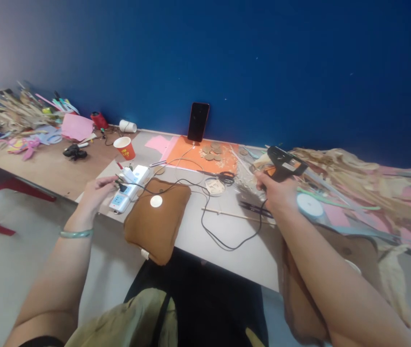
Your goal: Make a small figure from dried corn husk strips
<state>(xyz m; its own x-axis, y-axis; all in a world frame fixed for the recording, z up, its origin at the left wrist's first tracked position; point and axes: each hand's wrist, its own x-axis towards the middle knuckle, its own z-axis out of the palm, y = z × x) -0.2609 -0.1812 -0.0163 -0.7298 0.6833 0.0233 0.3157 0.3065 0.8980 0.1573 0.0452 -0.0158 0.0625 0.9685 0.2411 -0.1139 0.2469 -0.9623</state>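
My right hand (pixel 276 193) grips a black glue gun (pixel 283 164) held just above the table, right of centre. Its black cable (pixel 223 241) loops across the white table top (pixel 227 250) to a white power strip (pixel 128 193) at the left. My left hand (pixel 95 190) pinches the black plug at that strip, fingers closed on it. A brown soft pouch (pixel 155 219) with a white round patch lies between my hands at the table's near edge.
A red paper cup (pixel 126 147), black scissors (pixel 223 177), an orange sheet (pixel 198 156) with cardboard discs, a phone (pixel 198 121) leaning on the blue wall, a thin wooden stick (pixel 227 213) and a tape roll (pixel 309 205). Dried husks and paper scraps pile up at the far left and right.
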